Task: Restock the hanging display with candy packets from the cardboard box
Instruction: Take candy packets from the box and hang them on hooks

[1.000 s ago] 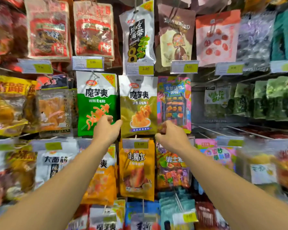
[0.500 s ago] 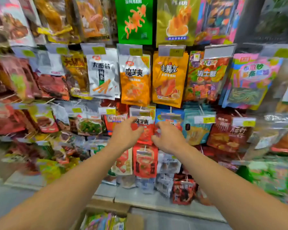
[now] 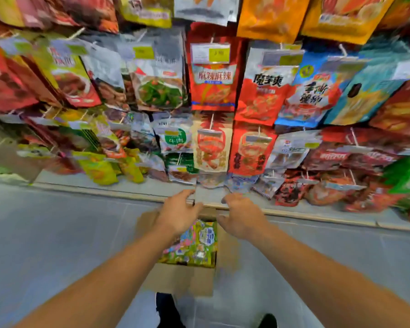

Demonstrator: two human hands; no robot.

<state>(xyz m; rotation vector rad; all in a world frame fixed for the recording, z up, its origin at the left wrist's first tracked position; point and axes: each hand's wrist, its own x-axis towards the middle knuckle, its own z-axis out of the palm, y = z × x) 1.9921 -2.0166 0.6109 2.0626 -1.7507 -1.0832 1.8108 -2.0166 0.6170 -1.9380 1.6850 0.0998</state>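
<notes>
Nearest us, our dark shoes (image 3: pixel 168 311) stand on the grey floor (image 3: pixel 57 233). Just ahead sits the open cardboard box (image 3: pixel 180 279), its flaps spread, with bright candy packets (image 3: pixel 194 245) lying inside. Our left hand (image 3: pixel 179 215) hangs over the box's far left side, fingers (image 3: pixel 187 194) loosely apart and gripping nothing. Our right hand (image 3: pixel 243 217) hovers beside the box's far right corner, fingers likewise relaxed and empty; the blur keeps us from telling whether either hand touches the cardboard. Beyond them runs the pale base ledge (image 3: pixel 128 188), and above it rises the hanging display (image 3: pixel 213 86), crowded with snack bags on pegs behind yellow price tags (image 3: pixel 211 53).
</notes>
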